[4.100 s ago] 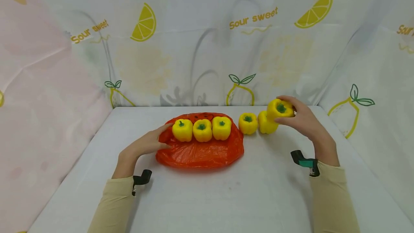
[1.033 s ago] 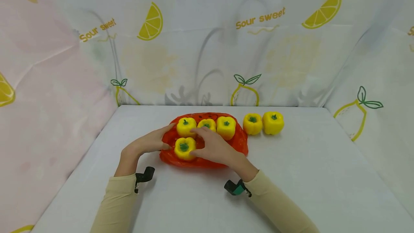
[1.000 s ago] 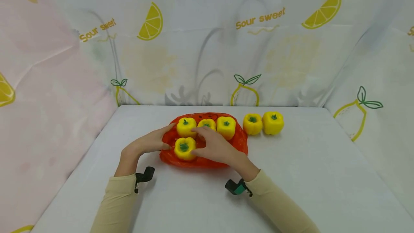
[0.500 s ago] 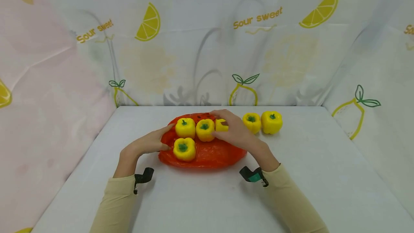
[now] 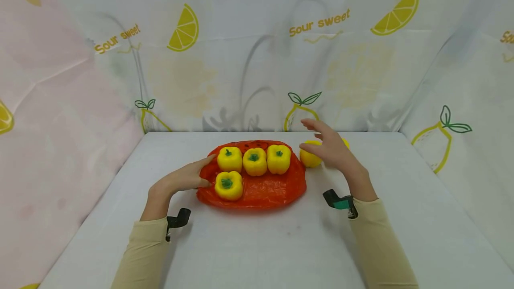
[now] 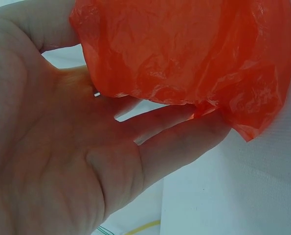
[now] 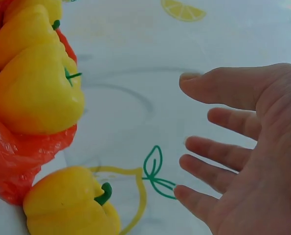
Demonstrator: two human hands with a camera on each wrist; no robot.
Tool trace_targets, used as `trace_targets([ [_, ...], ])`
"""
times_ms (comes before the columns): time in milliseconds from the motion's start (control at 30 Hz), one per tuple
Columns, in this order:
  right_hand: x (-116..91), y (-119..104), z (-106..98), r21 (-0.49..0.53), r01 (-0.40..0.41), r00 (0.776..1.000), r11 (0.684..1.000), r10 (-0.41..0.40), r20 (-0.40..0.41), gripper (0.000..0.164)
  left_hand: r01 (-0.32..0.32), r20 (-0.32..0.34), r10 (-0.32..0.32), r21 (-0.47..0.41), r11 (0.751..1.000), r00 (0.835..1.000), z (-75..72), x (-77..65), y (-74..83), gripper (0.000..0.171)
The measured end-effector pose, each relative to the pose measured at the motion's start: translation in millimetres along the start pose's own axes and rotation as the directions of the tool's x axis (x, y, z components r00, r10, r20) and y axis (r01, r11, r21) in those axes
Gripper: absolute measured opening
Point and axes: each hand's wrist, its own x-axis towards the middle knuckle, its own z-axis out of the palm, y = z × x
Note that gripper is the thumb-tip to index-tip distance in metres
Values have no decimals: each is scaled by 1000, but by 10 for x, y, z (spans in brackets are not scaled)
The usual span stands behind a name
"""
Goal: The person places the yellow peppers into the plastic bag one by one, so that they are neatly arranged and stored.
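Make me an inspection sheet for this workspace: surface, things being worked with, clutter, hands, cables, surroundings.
Surface: white tabletop, with a couple of faint specks.
Job's things: red plastic bag, spread out, bearing four yellow bell peppers, three in a back row and one in front of the leftmost; two loose bell peppers lie to the bag's right, partly hidden.
Clutter: nothing seen.
Left hand: touches the bag's left edge, fingers fairly straight.
Right hand: fingers spread, holding nothing, in front of the loose bell peppers in the head view.
Cables: nothing seen.
Surroundings: pale fabric backdrop printed with lemons and "Sour sweet"; pinkish on the left.
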Motion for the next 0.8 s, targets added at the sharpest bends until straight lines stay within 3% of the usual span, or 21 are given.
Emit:
trace_targets([
  [100, -7, 75, -92, -13, -11, 1000, 1000, 11, -7, 64, 5, 2, -5, 0, 1000, 1000, 1, 0, 4, 87],
  [333, -64, 247, -303, -69, -119, 993, 991, 119, -3, 68, 4, 5, -4, 18, 1000, 1000, 0, 4, 7, 87],
  [667, -95, 511, -357, -141, -282, 958, 949, 286, 3, 73, 1, 9, -1, 18, 1000, 1000, 2, 6, 10, 86],
  [800, -121, 617, -381, -147, -313, 949, 938, 317, -1, 72, -1, 9, 1, 25, 1000, 1000, -8, 6, 5, 86],
])
